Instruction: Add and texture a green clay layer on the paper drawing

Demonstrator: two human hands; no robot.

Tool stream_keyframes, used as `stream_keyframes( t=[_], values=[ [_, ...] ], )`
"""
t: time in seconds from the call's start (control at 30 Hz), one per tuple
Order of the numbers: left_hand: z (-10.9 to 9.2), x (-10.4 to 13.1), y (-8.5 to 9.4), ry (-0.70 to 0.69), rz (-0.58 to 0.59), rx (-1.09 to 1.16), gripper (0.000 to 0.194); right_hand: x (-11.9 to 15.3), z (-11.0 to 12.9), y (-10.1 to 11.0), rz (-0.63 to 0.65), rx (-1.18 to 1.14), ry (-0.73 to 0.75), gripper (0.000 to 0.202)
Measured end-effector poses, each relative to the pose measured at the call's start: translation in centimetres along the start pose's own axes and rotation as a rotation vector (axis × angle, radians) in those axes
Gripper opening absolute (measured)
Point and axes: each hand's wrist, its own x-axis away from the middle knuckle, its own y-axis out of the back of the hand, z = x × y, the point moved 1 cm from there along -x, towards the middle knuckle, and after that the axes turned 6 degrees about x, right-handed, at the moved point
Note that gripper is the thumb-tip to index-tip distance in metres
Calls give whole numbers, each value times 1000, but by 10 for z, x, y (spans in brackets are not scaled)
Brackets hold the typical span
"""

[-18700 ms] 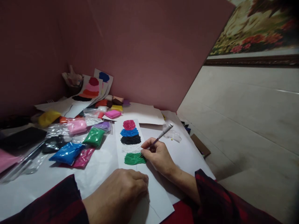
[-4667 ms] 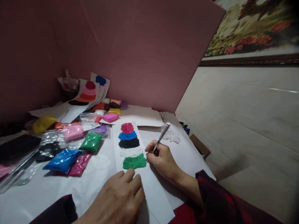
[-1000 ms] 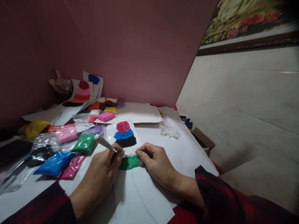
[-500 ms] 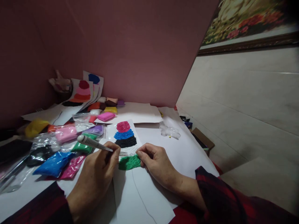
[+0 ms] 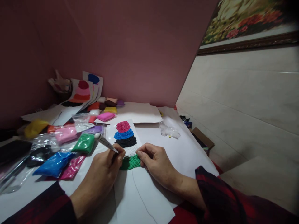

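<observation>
Head view: the left hand (image 5: 101, 169) holds a patterned fork (image 5: 106, 143), perhaps lettered.

White paper (image 5: 144, 199) bears ridged clay bands (image 5: 126, 142) of magenta, blue, black, white and green, while the fork handle (image 5: 105, 142) is dark-flecked white and both sleeves (image 5: 220, 194) red-and-black checked.

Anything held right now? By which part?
Left grip: tool, held low on its handle, toward the tip. Right grip: at the right edge of the green patch; can't tell if it's pinching.
</observation>
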Motion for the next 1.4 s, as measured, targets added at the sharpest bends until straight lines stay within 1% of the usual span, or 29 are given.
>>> stream_keyframes(
  t=[0.2, 0.37, 0.63, 0.87, 1.23, 1.4],
  values=[
    [-2, -2, 1, -17, -30, -26, 18, 0, 0, 0, -4, 9, 9, 17],
    [-1, 0, 2, -5, -39, -33, 19, 1, 1, 1, 1, 8, 5, 17],
    [0, -1, 3, -45, -62, -77, 18, 1, 2, 0, 1, 15, -5, 18],
    [3, 1, 4, -62, -75, -71, 17, 1, 2, 0, 0, 9, -2, 17],
    [7, 1, 7, -33, -92, -72, 17, 2, 1, -1, -3, -21, -12, 16],
    [5, 0, 8, -24, -97, -88, 17, 2, 1, -1, -1, -18, -11, 17]
  ],
)
